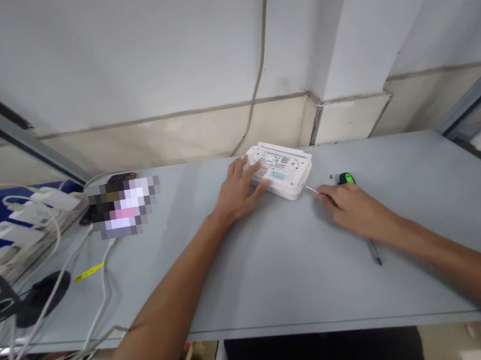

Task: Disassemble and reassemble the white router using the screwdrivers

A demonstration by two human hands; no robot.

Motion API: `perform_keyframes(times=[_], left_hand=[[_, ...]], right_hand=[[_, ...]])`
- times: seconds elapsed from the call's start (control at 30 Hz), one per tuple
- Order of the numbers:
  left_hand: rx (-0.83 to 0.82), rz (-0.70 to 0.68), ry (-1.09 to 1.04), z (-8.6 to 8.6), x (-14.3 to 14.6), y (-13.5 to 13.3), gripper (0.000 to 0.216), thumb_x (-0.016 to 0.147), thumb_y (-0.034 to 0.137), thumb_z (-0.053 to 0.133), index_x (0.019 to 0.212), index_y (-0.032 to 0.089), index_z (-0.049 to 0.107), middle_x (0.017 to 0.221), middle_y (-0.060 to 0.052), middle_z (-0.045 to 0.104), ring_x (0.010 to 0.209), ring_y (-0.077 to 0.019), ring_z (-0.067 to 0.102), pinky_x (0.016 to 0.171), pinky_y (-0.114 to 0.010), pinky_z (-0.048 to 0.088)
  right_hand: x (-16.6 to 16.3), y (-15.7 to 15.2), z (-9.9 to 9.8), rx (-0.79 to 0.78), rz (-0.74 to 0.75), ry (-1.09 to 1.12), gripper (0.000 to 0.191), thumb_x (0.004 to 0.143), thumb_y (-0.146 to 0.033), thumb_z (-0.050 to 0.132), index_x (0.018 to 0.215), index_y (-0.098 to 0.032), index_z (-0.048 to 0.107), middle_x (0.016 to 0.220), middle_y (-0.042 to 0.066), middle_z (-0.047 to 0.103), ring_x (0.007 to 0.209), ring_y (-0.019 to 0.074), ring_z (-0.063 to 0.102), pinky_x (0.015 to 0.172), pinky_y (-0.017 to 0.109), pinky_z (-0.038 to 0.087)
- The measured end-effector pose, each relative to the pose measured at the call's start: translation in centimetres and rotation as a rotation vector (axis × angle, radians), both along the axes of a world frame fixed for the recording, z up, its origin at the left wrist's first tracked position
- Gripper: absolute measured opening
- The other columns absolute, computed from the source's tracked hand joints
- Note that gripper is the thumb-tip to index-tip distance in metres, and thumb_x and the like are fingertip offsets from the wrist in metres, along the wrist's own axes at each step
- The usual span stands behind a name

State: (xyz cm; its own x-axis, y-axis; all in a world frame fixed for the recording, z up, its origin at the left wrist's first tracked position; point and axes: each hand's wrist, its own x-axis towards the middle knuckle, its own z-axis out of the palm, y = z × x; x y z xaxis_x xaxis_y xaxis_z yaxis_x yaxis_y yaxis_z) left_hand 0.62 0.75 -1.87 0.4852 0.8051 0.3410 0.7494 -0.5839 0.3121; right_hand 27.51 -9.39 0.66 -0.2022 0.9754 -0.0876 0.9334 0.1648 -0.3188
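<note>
Tabletop (256,275) — grey, by pale wall (131,51) — bears white device (282,169).

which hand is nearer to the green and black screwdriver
Right. The right hand covers part of the screwdriver in this view; the left hand rests farther left, on the white device.

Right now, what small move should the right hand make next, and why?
Perhaps ease the thin tool gently against the edge of the white device: the right hand points it there, and the left hand rests on the device, likely steadying it.
</note>
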Motion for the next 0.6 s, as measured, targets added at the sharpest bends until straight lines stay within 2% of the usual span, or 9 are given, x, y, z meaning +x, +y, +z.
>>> perform_keyframes(times=[0.07, 0.17, 0.23, 0.33, 0.43, 0.5, 0.6], left_hand=[[0.004, -0.018, -0.009, -0.2, -0.1, 0.1, 0.061, 0.105, 0.063, 0.046, 0.15, 0.023, 0.052, 0.166, -0.016, 0.039, 0.158, -0.0361, 0.029, 0.124, -0.061, 0.04], [-0.011, -0.023, -0.015, -0.4, -0.1, 0.3, 0.063, 0.104, 0.066, 0.047, 0.151, 0.023, 0.051, 0.168, -0.016, 0.036, 0.16, -0.0375, 0.025, 0.125, -0.061, 0.038], [-0.017, -0.02, -0.013, -0.6, -0.1, 0.3, 0.065, 0.104, 0.066, 0.046, 0.152, 0.023, 0.05, 0.17, -0.016, 0.033, 0.161, -0.0379, 0.022, 0.127, -0.061, 0.035], [0.001, -0.025, -0.001, -0.6, -0.1, 0.4, 0.068, 0.105, 0.065, 0.045, 0.154, 0.019, 0.048, 0.17, -0.018, 0.031, 0.162, -0.0383, 0.017, 0.129, -0.061, 0.03], [0.027, -0.031, -0.001, -0.5, 0.0, 0.4, 0.07, 0.105, 0.065, 0.044, 0.156, 0.017, 0.045, 0.169, -0.02, 0.031, 0.162, -0.0396, 0.016, 0.129, -0.063, 0.03], [0.04, -0.038, -0.01, -0.5, 0.0, 0.3, 0.068, 0.105, 0.064, 0.044, 0.156, 0.019, 0.044, 0.168, -0.019, 0.035, 0.16, -0.0393, 0.02, 0.127, -0.064, 0.032], [0.055, -0.06, -0.009, -0.4, 0.0, 0.3, 0.063, 0.105, 0.062, 0.045, 0.153, 0.021, 0.047, 0.166, -0.017, 0.039, 0.158, -0.0384, 0.024, 0.126, -0.065, 0.034]], right_hand=[[0.7, 1.0, 0.8, -0.186, -0.06, 0.271, 0.034, 0.104, -0.029, 0.037, 0.1, -0.019, 0.07, 0.067, 0.001, 0.058, 0.056, 0.0138, 0.051, 0.052, 0.028, 0.038], [1.2, 1.7, 1.6, -0.504, -0.21, 0.718, 0.029, 0.097, -0.038, 0.049, 0.101, -0.018, 0.069, 0.067, -0.001, 0.052, 0.047, 0.0103, 0.038, 0.04, 0.026, 0.023], [1.4, 1.8, 2.0, -0.575, -0.242, 0.799, 0.028, 0.093, -0.04, 0.054, 0.1, -0.018, 0.07, 0.067, -0.002, 0.051, 0.046, 0.0096, 0.035, 0.039, 0.026, 0.018], [2.0, 2.2, 2.6, -0.425, -0.168, 0.591, 0.028, 0.091, -0.04, 0.056, 0.096, -0.02, 0.075, 0.066, 0.0, 0.057, 0.05, 0.0114, 0.042, 0.045, 0.027, 0.028], [3.3, 3.0, 3.4, -0.084, -0.079, 0.26, 0.027, 0.093, -0.038, 0.056, 0.089, -0.023, 0.079, 0.072, 0.002, 0.068, 0.064, 0.0171, 0.057, 0.061, 0.031, 0.041], [4.1, 3.7, 3.7, 0.083, -0.08, 0.091, 0.027, 0.094, -0.035, 0.055, 0.088, -0.025, 0.08, 0.079, 0.003, 0.074, 0.075, 0.0217, 0.064, 0.067, 0.033, 0.043], [4.5, 4.4, 3.6, 0.159, -0.086, -0.074, 0.028, 0.095, -0.031, 0.054, 0.09, -0.027, 0.08, 0.085, 0.004, 0.077, 0.084, 0.0257, 0.068, 0.066, 0.033, 0.042]])
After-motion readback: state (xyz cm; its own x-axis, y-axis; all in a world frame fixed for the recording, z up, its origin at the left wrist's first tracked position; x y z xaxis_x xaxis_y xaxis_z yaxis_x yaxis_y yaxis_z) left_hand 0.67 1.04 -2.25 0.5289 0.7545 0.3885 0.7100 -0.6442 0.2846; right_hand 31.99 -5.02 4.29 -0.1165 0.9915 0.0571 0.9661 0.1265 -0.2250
